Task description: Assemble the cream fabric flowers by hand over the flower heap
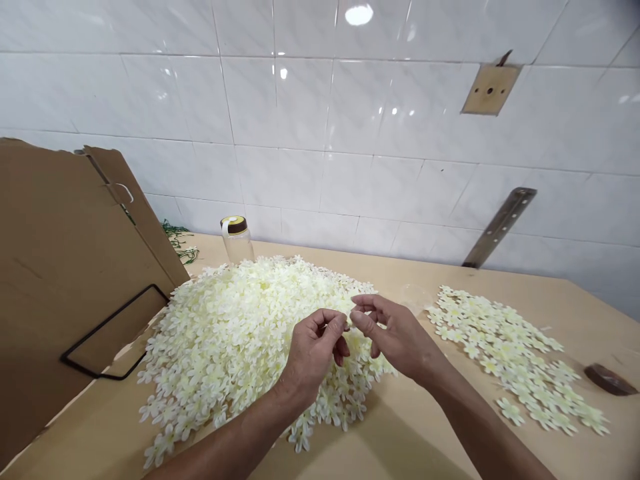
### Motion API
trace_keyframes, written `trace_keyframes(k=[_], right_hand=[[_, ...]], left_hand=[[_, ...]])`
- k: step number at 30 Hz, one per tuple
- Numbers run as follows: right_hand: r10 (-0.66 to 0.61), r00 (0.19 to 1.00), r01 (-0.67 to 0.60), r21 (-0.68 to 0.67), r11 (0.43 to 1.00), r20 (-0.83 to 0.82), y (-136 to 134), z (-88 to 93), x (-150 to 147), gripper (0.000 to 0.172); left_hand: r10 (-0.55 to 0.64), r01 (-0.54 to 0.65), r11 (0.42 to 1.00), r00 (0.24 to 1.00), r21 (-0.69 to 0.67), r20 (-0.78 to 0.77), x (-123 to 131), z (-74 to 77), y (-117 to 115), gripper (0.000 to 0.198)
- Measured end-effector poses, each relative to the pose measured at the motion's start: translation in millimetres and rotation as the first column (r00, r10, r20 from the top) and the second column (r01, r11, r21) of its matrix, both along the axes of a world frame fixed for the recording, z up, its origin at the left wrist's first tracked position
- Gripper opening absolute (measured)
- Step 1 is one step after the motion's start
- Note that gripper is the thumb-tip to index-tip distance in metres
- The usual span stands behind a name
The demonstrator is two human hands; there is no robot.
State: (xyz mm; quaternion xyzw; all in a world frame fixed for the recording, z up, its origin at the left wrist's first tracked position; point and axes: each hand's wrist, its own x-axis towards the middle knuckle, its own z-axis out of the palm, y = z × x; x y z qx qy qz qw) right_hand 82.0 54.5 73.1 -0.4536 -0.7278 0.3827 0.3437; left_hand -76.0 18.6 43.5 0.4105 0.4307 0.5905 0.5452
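A large heap of pale yellow-white artificial flower heads [235, 327] is piled on the table. Over its right side my left hand [313, 347] is closed, thumb and forefinger pinched together; what lies between them is too small to make out. Facing it, fingertips almost touching, is my right hand [395, 330]. Its fingers are curved, with a gap between thumb and forefinger, and no object shows in it. A looser, flatter spread of the same flowers [505, 353] lies to the right of my right hand.
A cardboard box [65, 287] with a black wire frame [117, 313] stands at left. Behind the heap are a clear jar [237, 243] with a brown-yellow lid and green stems [180, 243]. A metal bracket [500, 227] leans on the tiled wall; a brown object [610, 380] lies far right.
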Motion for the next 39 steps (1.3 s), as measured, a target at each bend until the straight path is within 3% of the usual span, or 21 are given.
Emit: trace_keyframes(k=[3, 10, 15, 20, 33, 39], right_hand=[[0.122, 0.991, -0.130, -0.149, 0.980, -0.062, 3.9, 0.8, 1.6, 0.038], [0.065, 0.992, -0.086, -0.208, 0.974, -0.106, 3.5, 1.7, -1.3, 0.031], [-0.003, 0.999, -0.004, -0.172, 0.985, -0.040, 1.1, 3.7, -1.4, 0.030], [-0.006, 0.998, 0.000, -0.119, 0.993, -0.056, 1.4, 3.9, -0.1, 0.030], [0.030, 0.981, -0.059, -0.146, 0.987, -0.194, 4.5, -3.1, 2.9, 0.048], [-0.016, 0.981, -0.007, -0.121, 0.993, -0.194, 3.1, -1.4, 0.8, 0.048]], left_hand=[[0.014, -0.011, 0.999, 0.997, 0.040, -0.075, 0.3, -3.6, -0.2, 0.031], [0.103, -0.093, 0.994, 0.982, 0.065, -0.161, 0.0, -6.3, -0.7, 0.029], [0.097, -0.085, 0.994, 0.979, 0.073, -0.181, -0.2, -7.8, -1.2, 0.031], [0.104, -0.098, 0.994, 0.988, 0.055, -0.115, 0.2, -4.5, -0.2, 0.032], [0.065, -0.065, 0.998, 0.998, -0.022, 0.015, -0.1, -3.0, 2.3, 0.033], [0.024, -0.023, 0.999, 0.999, -0.030, 0.034, 2.1, -0.3, 0.2, 0.033]])
